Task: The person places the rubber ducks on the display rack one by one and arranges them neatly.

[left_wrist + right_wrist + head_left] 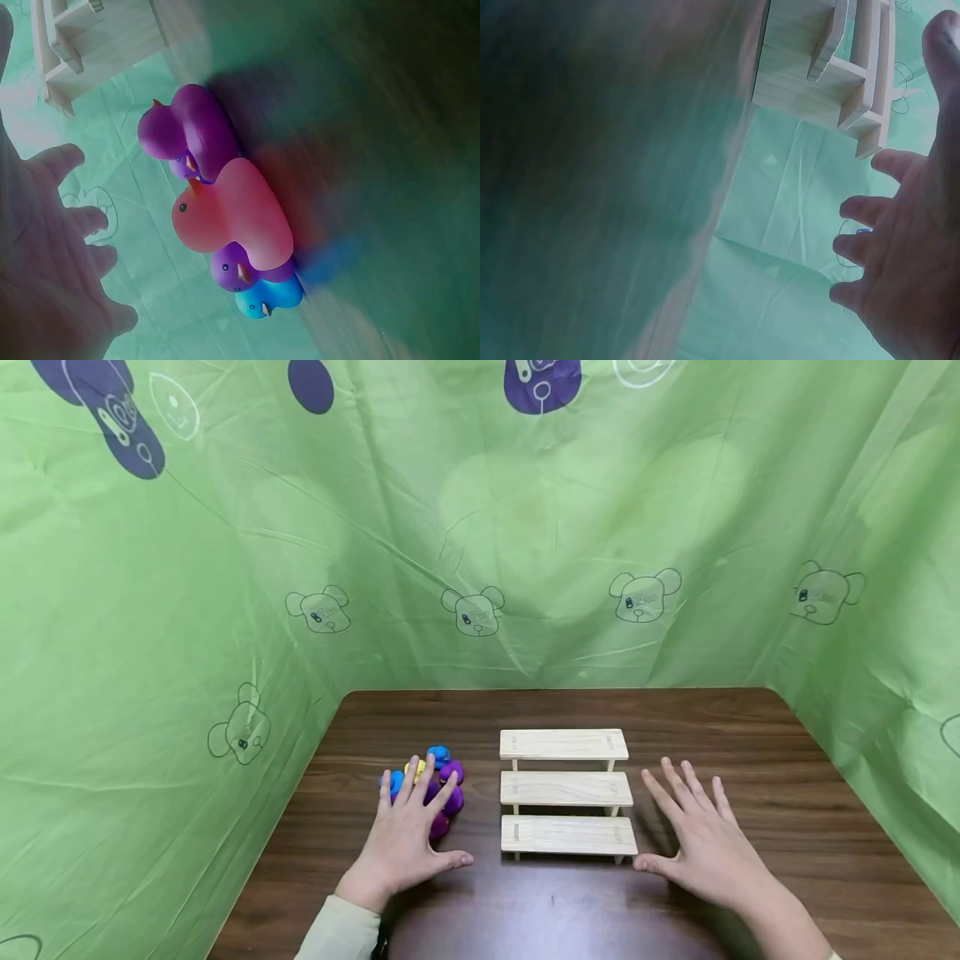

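Hovering left hand (405, 842): fingers splayed above purple, blue, yellow duck-shaped toys (453, 800).
Right hand (703, 839): fingers splayed beside pale wooden 3-tier stand (566, 789).

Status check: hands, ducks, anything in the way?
Left hand near ducks, right hand near wooden stand; both empty, fingers spread. Ducks clustered left of stand. Left hand partly blocks head view of ducks.

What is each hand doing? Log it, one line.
left hand: spread, near toy ducks | right hand: spread, beside wooden shelf | held: nothing | shelf: upright on table
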Action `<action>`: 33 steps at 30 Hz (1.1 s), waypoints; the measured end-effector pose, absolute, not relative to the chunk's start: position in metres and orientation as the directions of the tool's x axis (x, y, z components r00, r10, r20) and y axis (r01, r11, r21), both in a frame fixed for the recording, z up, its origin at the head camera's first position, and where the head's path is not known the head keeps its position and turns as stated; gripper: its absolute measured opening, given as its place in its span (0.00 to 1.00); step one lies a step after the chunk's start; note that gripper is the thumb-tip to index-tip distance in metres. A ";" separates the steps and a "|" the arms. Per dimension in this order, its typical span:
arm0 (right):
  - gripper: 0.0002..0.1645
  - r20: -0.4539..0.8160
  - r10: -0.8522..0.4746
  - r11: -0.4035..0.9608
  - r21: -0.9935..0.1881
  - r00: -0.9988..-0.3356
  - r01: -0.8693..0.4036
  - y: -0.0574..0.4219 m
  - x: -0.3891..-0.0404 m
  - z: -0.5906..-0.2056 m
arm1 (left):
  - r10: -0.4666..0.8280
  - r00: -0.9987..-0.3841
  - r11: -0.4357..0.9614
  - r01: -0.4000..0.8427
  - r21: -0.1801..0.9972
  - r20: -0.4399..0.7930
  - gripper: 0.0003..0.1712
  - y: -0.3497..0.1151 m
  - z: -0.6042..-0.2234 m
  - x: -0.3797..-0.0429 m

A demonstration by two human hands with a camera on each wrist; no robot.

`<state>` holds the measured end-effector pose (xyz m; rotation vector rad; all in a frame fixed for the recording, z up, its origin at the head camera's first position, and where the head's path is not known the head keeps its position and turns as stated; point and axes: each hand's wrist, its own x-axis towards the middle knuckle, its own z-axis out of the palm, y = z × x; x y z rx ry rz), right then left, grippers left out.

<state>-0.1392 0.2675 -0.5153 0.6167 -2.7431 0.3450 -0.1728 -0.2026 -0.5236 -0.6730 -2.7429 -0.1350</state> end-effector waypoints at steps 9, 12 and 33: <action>0.68 0.292 -0.372 0.826 -0.329 -0.881 -0.458 0.264 -0.144 -0.515 | 0.407 -0.866 0.875 0.461 0.149 0.290 0.64 -0.211 -0.515 -0.188; 0.64 0.271 -0.375 0.825 -0.338 -0.886 -0.452 0.263 -0.145 -0.515 | 0.390 -0.875 0.866 0.454 0.210 0.287 0.60 -0.216 -0.511 -0.198; 0.41 0.260 -0.479 0.718 -0.433 -0.838 -0.545 0.254 -0.153 -0.526 | 0.182 -0.974 0.862 0.224 0.454 0.136 0.26 -0.260 -0.528 -0.277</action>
